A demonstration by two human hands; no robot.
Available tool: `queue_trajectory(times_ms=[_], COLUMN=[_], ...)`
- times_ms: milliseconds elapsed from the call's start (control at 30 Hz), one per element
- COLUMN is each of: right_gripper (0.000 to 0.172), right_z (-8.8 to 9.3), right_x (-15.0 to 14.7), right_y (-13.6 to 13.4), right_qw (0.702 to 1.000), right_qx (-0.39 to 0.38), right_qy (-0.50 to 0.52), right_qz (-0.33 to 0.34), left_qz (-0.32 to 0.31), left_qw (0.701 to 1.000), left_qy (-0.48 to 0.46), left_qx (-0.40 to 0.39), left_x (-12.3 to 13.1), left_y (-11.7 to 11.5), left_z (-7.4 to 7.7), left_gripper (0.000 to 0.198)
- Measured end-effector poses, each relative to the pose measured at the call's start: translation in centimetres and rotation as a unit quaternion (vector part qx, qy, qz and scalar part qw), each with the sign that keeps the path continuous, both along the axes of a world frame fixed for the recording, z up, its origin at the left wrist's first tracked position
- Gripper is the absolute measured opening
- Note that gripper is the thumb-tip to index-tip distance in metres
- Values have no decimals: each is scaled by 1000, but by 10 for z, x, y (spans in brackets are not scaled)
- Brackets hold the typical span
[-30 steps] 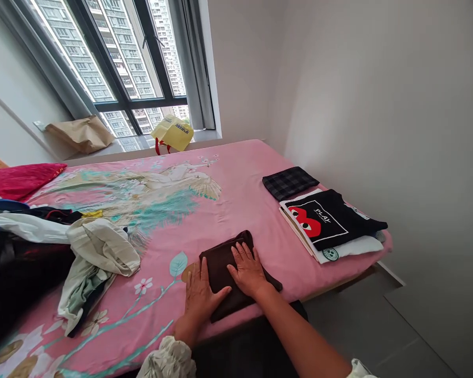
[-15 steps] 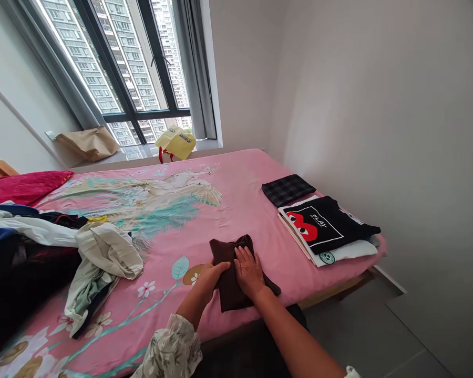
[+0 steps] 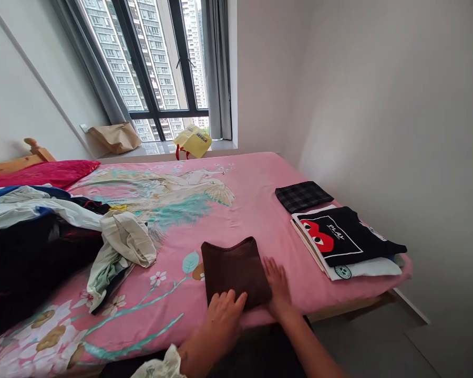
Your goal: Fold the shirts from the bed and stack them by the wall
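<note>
A dark brown shirt [image 3: 234, 270], folded into a neat rectangle, lies on the bed with its curved neckline at the far edge. My left hand [image 3: 225, 311] rests on top of its near edge, fingers and thumb apart on the cloth. Along the right edge of the shirt, my right hand [image 3: 276, 283] lies open with its fingers stretched forward, slightly blurred. Neither hand lifts the shirt.
The pink flowered bed [image 3: 256, 189] carries a black printed T-shirt [image 3: 349, 236] on a folded stack at right. Behind it lies a black checked folded cloth [image 3: 304, 196]. Loose clothes [image 3: 35, 252] are heaped at left. A yellow bag [image 3: 194, 140] and paper bag [image 3: 116, 137] sit by the window.
The brown shirt has been turned and now lies with its neckline showing. My left hand moved to its near edge, and my right hand slid off its top to its right side.
</note>
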State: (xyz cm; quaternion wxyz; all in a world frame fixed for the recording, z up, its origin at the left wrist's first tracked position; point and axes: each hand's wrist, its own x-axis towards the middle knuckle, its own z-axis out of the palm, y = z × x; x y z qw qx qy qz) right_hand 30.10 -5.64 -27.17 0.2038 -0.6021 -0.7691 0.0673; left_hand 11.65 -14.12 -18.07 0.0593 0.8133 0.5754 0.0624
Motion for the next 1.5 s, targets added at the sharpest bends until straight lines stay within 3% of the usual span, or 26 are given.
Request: queue_trajectory(times_ms=[33, 100, 200, 267, 367, 433, 467, 600, 700, 833, 967, 1067, 1167, 1333, 1500], right_gripper=[41, 45, 46, 46, 44, 44, 46, 54, 52, 44, 36, 30, 23, 25, 28], right_z=[-7, -13, 5, 28, 55, 55, 50, 9, -9, -2, 14, 20, 23, 27, 30], right_x=[19, 57, 78, 57, -2, -32, -38, -14, 21, 32, 15, 7, 8, 8, -8], right_y=[-5, -13, -15, -13, -8, -4, 0, 11, 6, -19, -36, -30, -16, 18, 63], right_qw=[1000, 1000, 994, 987, 985, 981, 981, 997, 1000, 993, 989, 983, 960, 865, 836], right_qx=[-3, 0, 20, 38, 46, -8, -38, -67, -14, 29, -14, -77, -170, -273, -303], right_qy=[-3, 16, 109, 157, 124, 49, 17, -30, 13, 115, 130, 132, 199, 413, 453], right_qz=[-4, -11, -20, -2, 114, 187, 189, 30, -11, -19, -70, -97, -97, -79, -55], left_qz=[4, 19, 29, 20, 16, 22, 23, 15, 7, 8, -3, -53, -83, -53, -72], left_qw=[1000, 997, 995, 993, 991, 994, 995, 996, 994, 993, 992, 990, 989, 991, 987], left_qy=[-16, -50, -95, -111, -93, -66, -57, -48, -50, -49, -48, -47, -47, -73, -85], left_qx=[-27, -53, -11, 42, 90, 86, 79, 77, 96, 104, 115, 119, 112, 95, 119], left_x=[-8, -21, -27, -24, -15, -12, -11, -15, -19, -20, -19, -11, 7, 35, 36], left_y=[-14, -30, -20, 1, 31, 40, 41, 34, 32, 34, 26, 14, 7, 14, 15], left_z=[-14, -27, -23, -19, -27, -40, -48, -69, -73, -70, -66, -62, -59, -62, -71], left_gripper=[60, 49, 33, 37, 42, 47, 52, 65, 66, 64, 67, 73, 69, 61, 50])
